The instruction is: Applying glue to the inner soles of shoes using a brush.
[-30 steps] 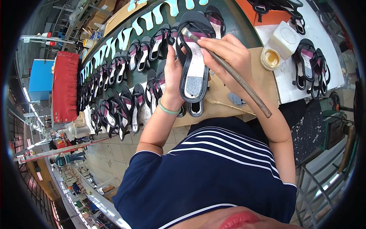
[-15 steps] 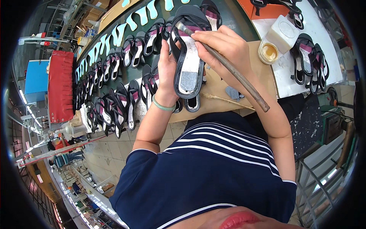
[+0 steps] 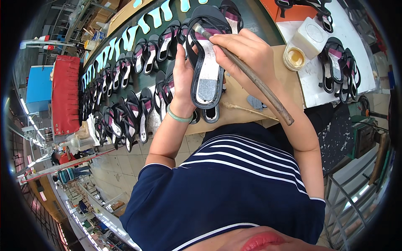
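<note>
A black sandal (image 3: 208, 71) with a white inner sole and a grey heel patch is held up, toe end away from me. My left hand (image 3: 183, 77) grips it along its left side, thumb up by the strap. Between the fingers of my right hand (image 3: 247, 54) is a long brush (image 3: 259, 85) with a worn wooden handle. Its bristle end lies inside the sandal's toe, at the purple part under the straps. Below the held sandal, the heel of another sandal (image 3: 210, 113) shows on the brown board.
An open jar of yellowish glue (image 3: 294, 57) stands beside a white plastic container (image 3: 310, 37) at right. Rows of sandals (image 3: 125, 69) fill the left of the green table, with pale insole pieces (image 3: 132, 35) behind. A thin stick (image 3: 247, 109) lies on the board.
The brush handle's lower end has shifted slightly left. My left hand and the sandal stay almost still. In the left background, a person in red shows more.
</note>
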Tool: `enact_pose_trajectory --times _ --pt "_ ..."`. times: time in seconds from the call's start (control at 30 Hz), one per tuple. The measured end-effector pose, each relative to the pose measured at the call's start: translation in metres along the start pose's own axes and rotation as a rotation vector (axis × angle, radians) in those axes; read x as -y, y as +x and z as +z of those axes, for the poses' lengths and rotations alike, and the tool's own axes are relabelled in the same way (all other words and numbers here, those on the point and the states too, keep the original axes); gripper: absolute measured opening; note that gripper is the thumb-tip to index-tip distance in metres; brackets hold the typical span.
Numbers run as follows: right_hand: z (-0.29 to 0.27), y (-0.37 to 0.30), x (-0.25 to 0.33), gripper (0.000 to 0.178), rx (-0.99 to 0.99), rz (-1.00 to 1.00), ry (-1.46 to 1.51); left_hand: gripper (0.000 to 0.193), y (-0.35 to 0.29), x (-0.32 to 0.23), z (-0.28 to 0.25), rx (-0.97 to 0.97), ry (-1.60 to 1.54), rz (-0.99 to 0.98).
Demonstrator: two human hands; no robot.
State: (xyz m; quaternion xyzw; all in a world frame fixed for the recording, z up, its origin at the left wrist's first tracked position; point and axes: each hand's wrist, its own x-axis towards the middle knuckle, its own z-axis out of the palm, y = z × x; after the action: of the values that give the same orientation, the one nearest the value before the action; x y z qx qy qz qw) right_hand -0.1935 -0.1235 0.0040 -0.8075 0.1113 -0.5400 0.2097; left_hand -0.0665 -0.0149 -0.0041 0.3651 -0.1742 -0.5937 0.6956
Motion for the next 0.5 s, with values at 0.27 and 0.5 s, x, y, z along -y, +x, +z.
enact_pose_trajectory --times 0.27,0.5 --pt "-0.0055 0.0025 0.0047 0.016 0.049 0.014 -0.011 0.072 -0.0018 0.0003 0.0014 -0.013 0.044 -0.001" --pt "-0.0074 0.0027 0.0056 0.015 0.056 0.021 -0.015 0.072 -0.0016 0.0019 0.0024 -0.034 0.066 0.0"
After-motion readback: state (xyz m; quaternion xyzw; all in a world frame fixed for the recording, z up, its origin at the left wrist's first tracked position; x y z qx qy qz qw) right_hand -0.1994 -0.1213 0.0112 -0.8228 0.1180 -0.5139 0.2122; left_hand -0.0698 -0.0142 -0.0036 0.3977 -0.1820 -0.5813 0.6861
